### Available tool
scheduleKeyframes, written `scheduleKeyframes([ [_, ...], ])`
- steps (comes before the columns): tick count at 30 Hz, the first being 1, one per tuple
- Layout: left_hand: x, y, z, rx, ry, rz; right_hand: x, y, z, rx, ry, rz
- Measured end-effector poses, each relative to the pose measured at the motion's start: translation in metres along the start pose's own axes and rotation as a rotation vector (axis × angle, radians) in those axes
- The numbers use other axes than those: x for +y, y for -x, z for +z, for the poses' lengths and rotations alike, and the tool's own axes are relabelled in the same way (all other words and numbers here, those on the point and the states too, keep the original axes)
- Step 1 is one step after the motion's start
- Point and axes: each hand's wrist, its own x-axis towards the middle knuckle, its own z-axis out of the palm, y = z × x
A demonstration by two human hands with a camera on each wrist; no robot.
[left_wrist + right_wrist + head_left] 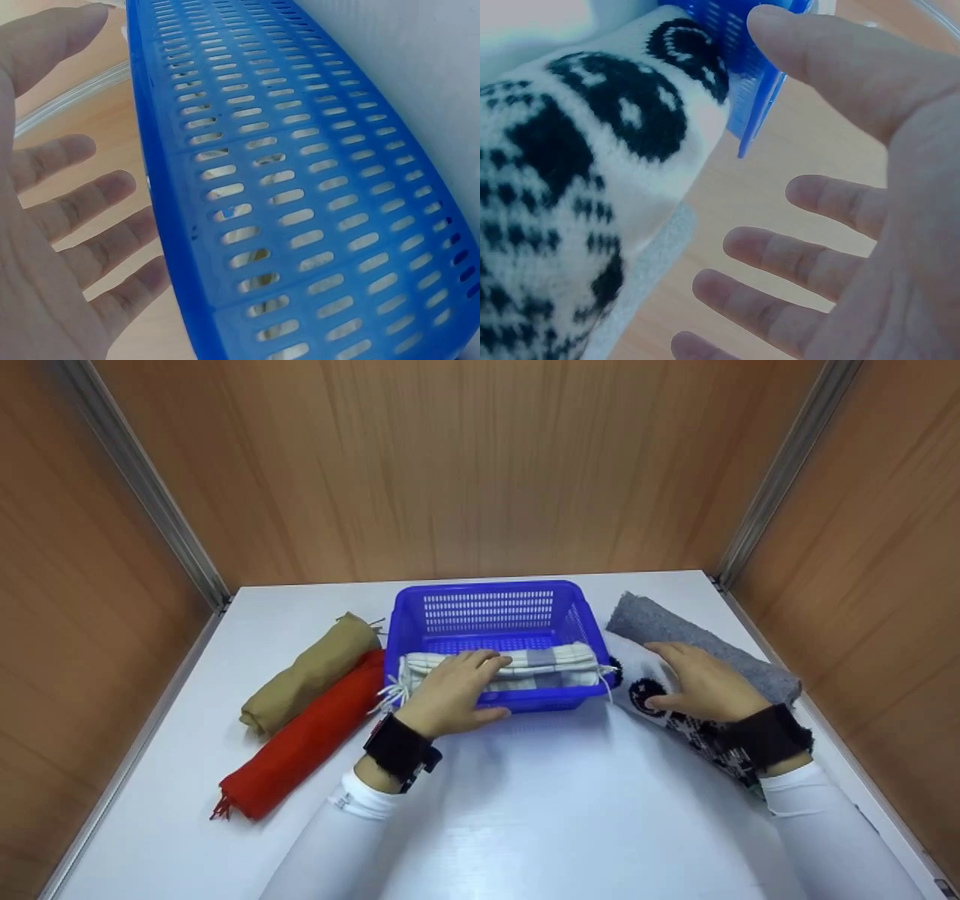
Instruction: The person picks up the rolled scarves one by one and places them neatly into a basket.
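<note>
Blue plastic basket dead ahead in head view, plaid rolled scarf lying in it under my left hand, fingers straight, flat on top. My right hand is relaxed over the black-and-white knit roll, grey roll just beyond my fingertips. Tan roll and red roll left of my left hand.

Left wrist: fingers spread, basket wall right beside them.

Right wrist: fingers loose, gripping nothing; knit roll beside them, touching the basket corner.
</note>
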Motion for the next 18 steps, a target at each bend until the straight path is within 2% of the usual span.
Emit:
scheduleKeyframes([
  [11, 0.005, -0.005, 0.003, 0.002, 0.015, 0.027, 0.016, 0.010, 0.000, -0.033, -0.036, 0.042],
  [18, 0.009, -0.006, 0.006, -0.010, 0.016, 0.018, 0.026, 0.015, 0.000, -0.066, -0.035, 0.051],
])
